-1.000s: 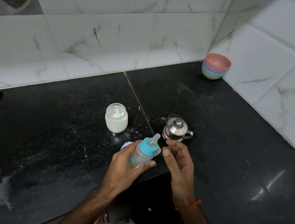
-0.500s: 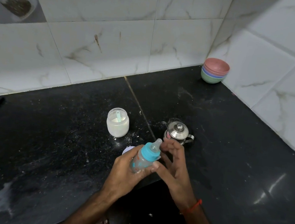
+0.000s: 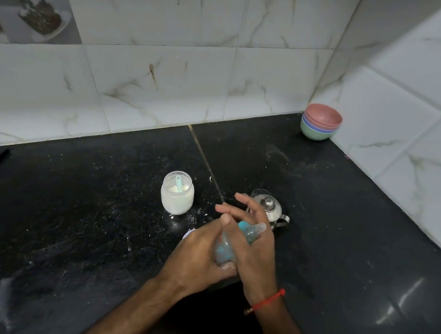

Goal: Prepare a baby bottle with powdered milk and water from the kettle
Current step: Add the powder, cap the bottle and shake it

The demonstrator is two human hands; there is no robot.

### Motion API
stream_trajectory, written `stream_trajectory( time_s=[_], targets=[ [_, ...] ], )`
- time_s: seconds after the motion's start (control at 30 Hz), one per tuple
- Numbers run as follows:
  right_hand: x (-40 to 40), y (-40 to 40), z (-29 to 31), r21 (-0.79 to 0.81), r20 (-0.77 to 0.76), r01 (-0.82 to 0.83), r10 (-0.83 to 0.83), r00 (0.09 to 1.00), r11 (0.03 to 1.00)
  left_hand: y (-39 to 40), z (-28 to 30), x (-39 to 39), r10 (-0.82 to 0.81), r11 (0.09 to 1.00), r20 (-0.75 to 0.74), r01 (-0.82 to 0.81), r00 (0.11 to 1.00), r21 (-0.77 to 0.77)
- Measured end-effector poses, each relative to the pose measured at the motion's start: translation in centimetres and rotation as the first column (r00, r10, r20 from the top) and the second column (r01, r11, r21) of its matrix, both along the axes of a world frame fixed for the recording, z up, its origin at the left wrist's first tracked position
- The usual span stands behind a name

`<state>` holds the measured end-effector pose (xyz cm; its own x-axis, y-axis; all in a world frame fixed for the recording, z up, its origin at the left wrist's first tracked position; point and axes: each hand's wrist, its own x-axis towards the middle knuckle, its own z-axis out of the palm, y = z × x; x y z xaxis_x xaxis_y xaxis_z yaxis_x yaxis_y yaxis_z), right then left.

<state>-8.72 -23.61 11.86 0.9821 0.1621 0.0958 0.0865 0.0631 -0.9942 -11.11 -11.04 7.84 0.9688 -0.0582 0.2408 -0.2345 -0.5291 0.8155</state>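
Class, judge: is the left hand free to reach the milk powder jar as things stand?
Probably not yet: the left hand grips the baby bottle against the right hand. Otherwise nothing stands between it and the milk powder jar.

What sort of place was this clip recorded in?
Most likely a home kitchen corner: a black stone countertop against marble-look wall tiles, with stacked coloured bowls in the corner and a small steel kettle near a jar of white powder.
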Motion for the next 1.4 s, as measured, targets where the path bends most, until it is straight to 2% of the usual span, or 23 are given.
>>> stream_trajectory(
  time_s=[0.07, 0.13, 0.2, 0.27, 0.33, 0.4, 0.47, 0.53, 0.6, 0.67, 0.73, 0.8, 0.87, 0.9, 0.93, 1.0, 1.1, 1.17, 1.27, 1.37, 1.4],
  targets=[
    [0.5, -1.4, 0.7, -0.067, 0.123, -0.22, 0.227, 0.966, 0.973, 0.3, 0.9, 0.1, -0.076, 0.992, -0.026, 0.073, 0.997, -0.108],
    [1.3, -2.7, 1.4, -0.129, 0.216, -0.415, 0.434, 0.875, 0.901, 0.3, 1.6, 0.3, -0.174, 0.97, -0.034, 0.165, 0.984, -0.176],
    [2.0, -2.9, 2.1, -0.124, 0.238, -0.503, 0.517, 0.822, 0.856, -0.1, 2.4, 0.5, -0.221, 0.961, -0.025, 0.213, 0.975, -0.179],
    [1.9, -1.9, 2.3, -0.074, 0.254, -0.381, 0.387, 0.887, 0.922, -0.3, 3.2, 0.9, -0.182, 0.98, -0.006, 0.181, 0.983, -0.086],
    [1.4, -0.4, 2.2, 0.011, 0.233, -0.105, 0.1, 0.967, 0.994, -0.2, 4.1, 1.4, -0.063, 0.994, -0.007, 0.063, 0.998, 0.092],
    [1.0, 0.8, 2.1, 0.094, 0.171, 0.083, -0.098, 0.98, 0.992, 0.1, 4.5, 1.9, -0.03, 0.99, 0.029, 0.025, 0.999, 0.136],
    [1.2, 0.9, 2.4, 0.101, 0.157, 0.068, -0.084, 0.984, 0.992, 0.6, 4.8, 2.3, -0.073, 0.993, 0.029, 0.069, 0.997, 0.098],
    [1.7, 0.0, 3.0, 0.014, 0.237, -0.124, 0.117, 0.964, 0.992, 1.2, 5.2, 2.6, -0.17, 0.985, -0.012, 0.171, 0.985, 0.028],
    [2.1, -1.1, 3.8, -0.147, 0.356, -0.295, 0.329, 0.875, 0.944, 1.5, 5.4, 2.6, -0.279, 0.959, -0.022, 0.278, 0.96, -0.05],
    [2.7, -1.4, 4.3, -0.234, 0.424, -0.324, 0.396, 0.815, 0.917, 1.4, 6.0, 2.4, -0.301, 0.95, -0.023, 0.298, 0.953, -0.099],
    [2.9, -0.7, 4.4, -0.142, 0.426, -0.217, 0.257, 0.868, 0.966, 1.2, 6.3, 2.9, -0.268, 0.957, 0.005, 0.267, 0.963, -0.113],
    [2.6, 0.7, 4.3, -0.01, 0.372, -0.007, 0.01, 0.928, 1.0, 1.0, 7.3, 3.3, -0.222, 0.974, 0.04, 0.223, 0.974, -0.029],
    [2.3, 2.0, 4.4, 0.046, 0.281, 0.169, -0.175, 0.944, 0.985, 1.0, 7.7, 3.7, -0.186, 0.982, 0.047, 0.185, 0.981, 0.027],
    [2.4, 2.3, 4.6, 0.053, 0.252, 0.2, -0.207, 0.945, 0.978, 1.1, 7.9, 3.9, -0.187, 0.982, 0.039, 0.186, 0.982, 0.018],
    [2.6, 2.2, 4.9, 0.049, 0.242, 0.177, -0.184, 0.953, 0.983, 1.3, 8.0, 4.0, -0.19, 0.982, 0.026, 0.19, 0.981, 0.002],
    [3.0, 1.4, 5.6, -0.033, 0.274, -0.018, 0.026, 0.961, 0.999, 2.0, 8.4, 3.9, -0.259, 0.963, -0.013, 0.257, 0.966, -0.083],
    [3.3, 0.1, 6.9, -0.202, 0.349, -0.348, 0.399, 0.848, 0.916, 3.1, 9.6, 3.4, -0.443, 0.889, -0.122, 0.418, 0.888, -0.188],
    [3.4, 0.1, 7.5, -0.171, 0.348, -0.419, 0.452, 0.821, 0.892, 3.3, 9.9, 3.3, -0.522, 0.843, -0.148, 0.483, 0.84, -0.236],
    [3.3, 1.2, 7.2, -0.065, 0.384, -0.249, 0.255, 0.887, 0.966, 3.0, 9.8, 4.0, -0.409, 0.904, -0.13, 0.381, 0.903, -0.193],
    [2.9, 3.2, 6.4, 0.055, 0.344, 0.077, -0.092, 0.934, 0.995, 2.7, 10.0, 4.2, -0.243, 0.967, 0.019, 0.24, 0.97, 0.083],
    [2.9, 3.7, 6.2, 0.079, 0.319, 0.15, -0.168, 0.933, 0.986, 2.6, 9.9, 4.2, -0.206, 0.974, 0.046, 0.2, 0.978, 0.102]
  ],
)
